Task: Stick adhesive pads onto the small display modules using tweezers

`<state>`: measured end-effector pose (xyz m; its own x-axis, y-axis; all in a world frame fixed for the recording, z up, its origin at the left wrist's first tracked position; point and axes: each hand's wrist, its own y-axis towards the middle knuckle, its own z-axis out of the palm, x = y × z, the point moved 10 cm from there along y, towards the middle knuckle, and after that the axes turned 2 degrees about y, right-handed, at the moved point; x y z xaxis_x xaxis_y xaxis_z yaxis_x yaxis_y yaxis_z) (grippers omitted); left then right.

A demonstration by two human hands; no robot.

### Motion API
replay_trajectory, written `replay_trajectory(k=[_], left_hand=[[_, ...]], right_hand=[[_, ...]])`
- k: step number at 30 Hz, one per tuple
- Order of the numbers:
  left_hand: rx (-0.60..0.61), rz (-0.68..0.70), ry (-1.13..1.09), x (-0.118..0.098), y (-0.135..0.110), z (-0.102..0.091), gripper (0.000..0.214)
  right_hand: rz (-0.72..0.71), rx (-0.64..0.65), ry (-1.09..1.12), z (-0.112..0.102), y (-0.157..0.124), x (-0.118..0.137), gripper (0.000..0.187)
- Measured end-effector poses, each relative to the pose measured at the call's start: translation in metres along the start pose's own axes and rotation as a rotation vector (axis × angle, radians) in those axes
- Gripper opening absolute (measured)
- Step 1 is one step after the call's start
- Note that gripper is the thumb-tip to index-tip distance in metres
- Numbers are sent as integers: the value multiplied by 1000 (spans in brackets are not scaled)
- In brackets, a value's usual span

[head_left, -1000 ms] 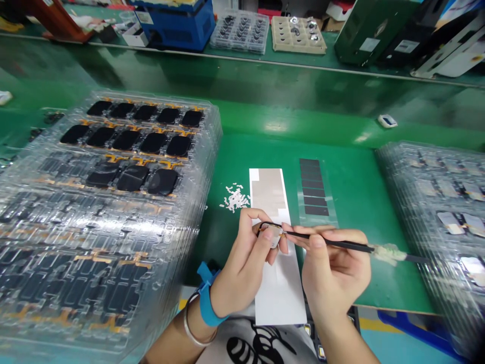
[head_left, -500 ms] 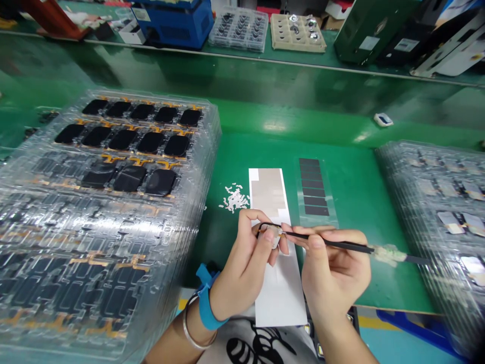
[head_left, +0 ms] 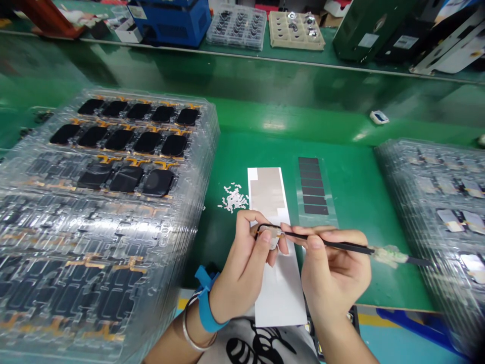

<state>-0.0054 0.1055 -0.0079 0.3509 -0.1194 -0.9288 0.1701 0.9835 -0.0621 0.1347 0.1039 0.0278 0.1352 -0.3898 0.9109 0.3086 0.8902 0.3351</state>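
Observation:
Between its thumb and fingers my left hand (head_left: 242, 268) pinches a small display module (head_left: 273, 237), with a black rim and a pale back turned up. A blue band circles that wrist. My right hand (head_left: 335, 270) is closed around black tweezers (head_left: 343, 245) with clear tape wound near the rear end. Their tip meets the right edge of the module; whether it grips anything there is too small to tell. Below both hands lies a white sheet (head_left: 280, 293) with a beige adhesive area. Small white pieces (head_left: 234, 198) are heaped left of the sheet.
A tall stack of clear trays (head_left: 151, 202) with black screens stands at left, another tray stack (head_left: 435, 202) at right. A strip of dark rectangles (head_left: 313, 191) lies beyond my right hand. The shelf above bears a blue machine (head_left: 170, 23) and a parts tray (head_left: 297, 33).
The view has shifted very slightly. Both hands keep their grip, and the module appears tilted a little flatter, with the tweezer tip still at its right edge.

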Motion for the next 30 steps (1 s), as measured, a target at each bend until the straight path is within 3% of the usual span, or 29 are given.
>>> replay_trajectory(k=[6,11,16,18,22,26,30], left_hand=[[-38,31,-12,-3,2,-1,14],[-115,47,112,-6,2,-8,18],[-139,-6,250,-1,-1,-13,22],[-67,18,323,-3,-2,-6,15],[184,84,593,-5,-2,27,4],[384,60,805,8,-3,56,12],[437,64,882,21,-1,66,9]], right_hand=[[16,10,-14,0,-3,-2,17],[54,-25,30,-4,2,-3,12],[-76,-164,-93,-49,21,14,14],[-55,-161,-235,-72,27,14,14],[132,16,-420,-96,26,-1,15],[167,80,-383,-101,15,-5,14],[136,69,-354,-103,11,-5,11]])
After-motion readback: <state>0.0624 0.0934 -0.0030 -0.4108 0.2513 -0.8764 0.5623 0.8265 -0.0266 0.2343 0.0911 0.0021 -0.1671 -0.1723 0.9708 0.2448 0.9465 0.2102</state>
